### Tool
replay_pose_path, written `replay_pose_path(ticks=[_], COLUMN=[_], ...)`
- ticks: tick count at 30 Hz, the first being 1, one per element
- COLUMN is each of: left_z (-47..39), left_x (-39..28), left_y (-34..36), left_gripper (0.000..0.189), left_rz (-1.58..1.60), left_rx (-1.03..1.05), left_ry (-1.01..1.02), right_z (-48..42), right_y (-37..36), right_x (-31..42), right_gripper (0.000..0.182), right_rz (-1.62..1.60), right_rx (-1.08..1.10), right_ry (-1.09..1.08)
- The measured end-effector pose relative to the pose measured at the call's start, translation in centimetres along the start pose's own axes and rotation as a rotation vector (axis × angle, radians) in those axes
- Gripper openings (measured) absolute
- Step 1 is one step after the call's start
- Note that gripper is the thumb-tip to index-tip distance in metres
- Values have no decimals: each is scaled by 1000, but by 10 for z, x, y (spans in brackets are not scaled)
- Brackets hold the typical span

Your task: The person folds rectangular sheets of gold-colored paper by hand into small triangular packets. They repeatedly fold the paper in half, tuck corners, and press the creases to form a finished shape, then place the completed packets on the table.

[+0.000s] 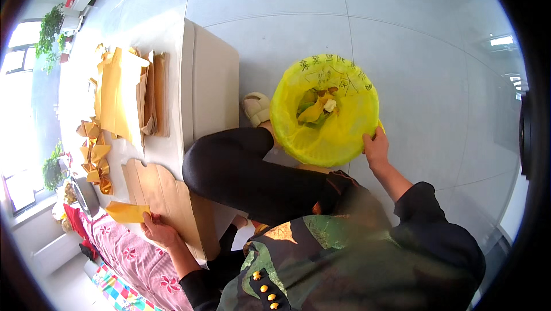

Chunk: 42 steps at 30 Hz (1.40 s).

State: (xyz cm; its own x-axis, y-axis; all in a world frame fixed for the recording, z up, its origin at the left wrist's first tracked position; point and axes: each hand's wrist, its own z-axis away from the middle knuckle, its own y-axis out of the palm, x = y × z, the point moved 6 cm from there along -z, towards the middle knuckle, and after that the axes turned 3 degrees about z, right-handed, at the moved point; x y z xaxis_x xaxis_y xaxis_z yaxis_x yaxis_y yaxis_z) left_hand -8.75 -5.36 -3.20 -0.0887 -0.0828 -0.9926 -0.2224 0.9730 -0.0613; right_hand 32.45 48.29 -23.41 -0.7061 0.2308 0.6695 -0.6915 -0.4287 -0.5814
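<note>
My left hand (160, 230) grips the edge of a folded piece of gold paper (125, 212) above a sheet of brown cardboard (150, 190) on the table. On my right, my right hand (377, 149) grips the rim of a waste bin lined with a yellow plastic bag (297, 147). Inside the bin lie crumpled yellow and brown scraps (313, 112) and a whitish lump (330, 105). The bag bears printed writing. Stacked gold paper sheets (120, 91) and brown paper (160, 95) rest on the table, beside a row of folded gold paper pieces (95, 153).
The white table (172, 156) has a rounded corner near my knee (202, 169). Grey floor tiles (413, 74) spread around the bin. A round metal container (85, 197) and a pink floral cloth (129, 250) are at the left, with potted plants (52, 171) by the windows.
</note>
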Motion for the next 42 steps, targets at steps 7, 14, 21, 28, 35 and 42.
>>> replay_pose_path(ticks=[7, 14, 21, 28, 35, 42], left_z=[12, 0, 5, -2, 3, 6], left_x=[-15, -4, -6, 0, -4, -10], left_y=[23, -3, 6, -3, 5, 10], left_gripper=[7, 7, 6, 6, 7, 8], left_rz=[16, -7, 12, 8, -3, -17], left_rx=[-74, -57, -52, -45, -50, -83], left_ry=[-12, -35, -23, -33, -25, 0], right_z=[-2, 2, 5, 8, 7, 5], right_y=[4, 3, 8, 12, 15, 17], right_x=[-18, -8, -15, -8, -16, -21], right_gripper=[24, 23, 22, 23, 24, 24], right_rz=[28, 43, -99, -177, -199, -178], right_rx=[-39, -35, 27, 79, 75, 69], right_ry=[-85, -90, 74, 121, 87, 87])
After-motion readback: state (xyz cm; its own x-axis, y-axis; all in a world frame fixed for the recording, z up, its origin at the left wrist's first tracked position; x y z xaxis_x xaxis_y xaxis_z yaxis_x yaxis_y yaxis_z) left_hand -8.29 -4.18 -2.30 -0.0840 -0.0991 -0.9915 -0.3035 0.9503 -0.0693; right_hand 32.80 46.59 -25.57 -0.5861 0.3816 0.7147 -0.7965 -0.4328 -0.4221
